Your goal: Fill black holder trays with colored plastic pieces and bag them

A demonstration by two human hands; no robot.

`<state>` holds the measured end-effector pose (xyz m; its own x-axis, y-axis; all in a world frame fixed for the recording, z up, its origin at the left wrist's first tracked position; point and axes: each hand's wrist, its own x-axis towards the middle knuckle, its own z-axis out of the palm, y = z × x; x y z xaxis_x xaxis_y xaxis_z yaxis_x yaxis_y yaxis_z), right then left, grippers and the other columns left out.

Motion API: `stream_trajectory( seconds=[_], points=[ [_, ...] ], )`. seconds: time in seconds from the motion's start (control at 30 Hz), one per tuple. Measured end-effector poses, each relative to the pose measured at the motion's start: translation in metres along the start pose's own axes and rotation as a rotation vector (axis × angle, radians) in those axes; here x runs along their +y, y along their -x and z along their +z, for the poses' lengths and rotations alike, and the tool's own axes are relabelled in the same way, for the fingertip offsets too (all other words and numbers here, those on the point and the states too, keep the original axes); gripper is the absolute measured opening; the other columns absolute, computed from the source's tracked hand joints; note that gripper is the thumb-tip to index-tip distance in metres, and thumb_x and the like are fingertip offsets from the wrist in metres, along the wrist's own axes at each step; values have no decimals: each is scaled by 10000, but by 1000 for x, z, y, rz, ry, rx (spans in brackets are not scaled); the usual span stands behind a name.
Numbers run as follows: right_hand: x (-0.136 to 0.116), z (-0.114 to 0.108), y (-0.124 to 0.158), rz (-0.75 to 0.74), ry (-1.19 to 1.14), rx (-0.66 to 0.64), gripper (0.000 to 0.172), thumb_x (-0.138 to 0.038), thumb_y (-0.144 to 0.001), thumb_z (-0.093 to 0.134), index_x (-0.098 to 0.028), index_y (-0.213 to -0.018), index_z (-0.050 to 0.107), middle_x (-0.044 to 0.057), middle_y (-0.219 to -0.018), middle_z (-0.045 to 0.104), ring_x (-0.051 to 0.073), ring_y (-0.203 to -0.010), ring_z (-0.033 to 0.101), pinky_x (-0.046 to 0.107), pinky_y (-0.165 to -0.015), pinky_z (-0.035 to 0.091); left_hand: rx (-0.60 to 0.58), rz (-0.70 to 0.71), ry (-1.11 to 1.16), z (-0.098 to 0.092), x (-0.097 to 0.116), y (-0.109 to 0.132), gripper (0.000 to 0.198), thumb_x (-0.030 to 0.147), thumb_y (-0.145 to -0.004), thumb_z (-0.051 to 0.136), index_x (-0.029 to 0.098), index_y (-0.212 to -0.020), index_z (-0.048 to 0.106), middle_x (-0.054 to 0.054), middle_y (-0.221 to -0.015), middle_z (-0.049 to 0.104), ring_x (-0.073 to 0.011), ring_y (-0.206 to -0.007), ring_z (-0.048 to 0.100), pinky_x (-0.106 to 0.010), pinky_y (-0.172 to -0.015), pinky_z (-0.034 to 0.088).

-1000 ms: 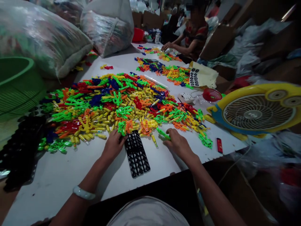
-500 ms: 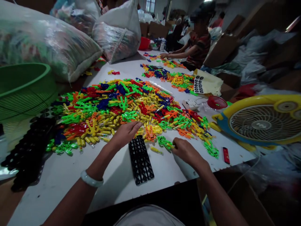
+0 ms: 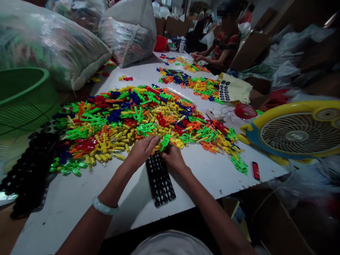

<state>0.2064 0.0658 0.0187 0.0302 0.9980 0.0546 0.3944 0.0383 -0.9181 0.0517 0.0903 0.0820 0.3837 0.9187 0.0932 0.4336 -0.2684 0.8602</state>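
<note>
In the head view, my right hand is closed on a bright green plastic toy piece, which stands up from the fingertips. My left hand is just left of it, fingers pressed together; whatever they may hold is hidden behind them. Both hands are over the far end of a black tray with rows of openings, lying on the white table. Right behind the hands spreads a heap of loose plastic pieces in green, red, blue, orange and yellow, mixed with small yellow tubes with clear ends.
A green basket and stacked black trays stand left, with stuffed clear bags behind. A yellow-blue fan, a red lighter and a sticker sheet lie right. Another person sits at the far side.
My right hand has moved left with the green toy piece, from the table right of the tray to beside my left hand. The left hand has hardly moved.
</note>
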Motion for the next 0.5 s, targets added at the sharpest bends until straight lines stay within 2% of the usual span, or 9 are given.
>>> stream_trajectory(
  seconds=[0.2, 0.33, 0.5],
  points=[
    [-13, 5, 4, -46, 409, 35, 287, -130, -804, 554, -146, -1077, 641, 130, -1056, 697, 226, -896, 636, 320, -804, 491, 30, -26, 55, 2, 1, 1, 518, 573, -927, 396, 202, -1178, 655, -50, -1201, 693, -208, -1128, 619, -274, -977, 444],
    [-17, 2, 3, -2, 356, -6, 275, -122, -755, 597, -165, -1020, 659, 87, -980, 717, 207, -809, 639, 288, -735, 486, 33, -28, 34, 2, -1, 1, 530, 584, -923, 394, 198, -1177, 655, -54, -1210, 690, -207, -1146, 612, -270, -988, 440],
    [-9, -7, 3, 18, 233, -4, 166, -147, -739, 604, -184, -897, 639, 27, -822, 691, 161, -684, 595, 250, -632, 455, 28, -24, 24, 4, 0, 4, 506, 573, -930, 386, 201, -1138, 659, -48, -1172, 702, -206, -1120, 622, -259, -965, 449]
  ],
)
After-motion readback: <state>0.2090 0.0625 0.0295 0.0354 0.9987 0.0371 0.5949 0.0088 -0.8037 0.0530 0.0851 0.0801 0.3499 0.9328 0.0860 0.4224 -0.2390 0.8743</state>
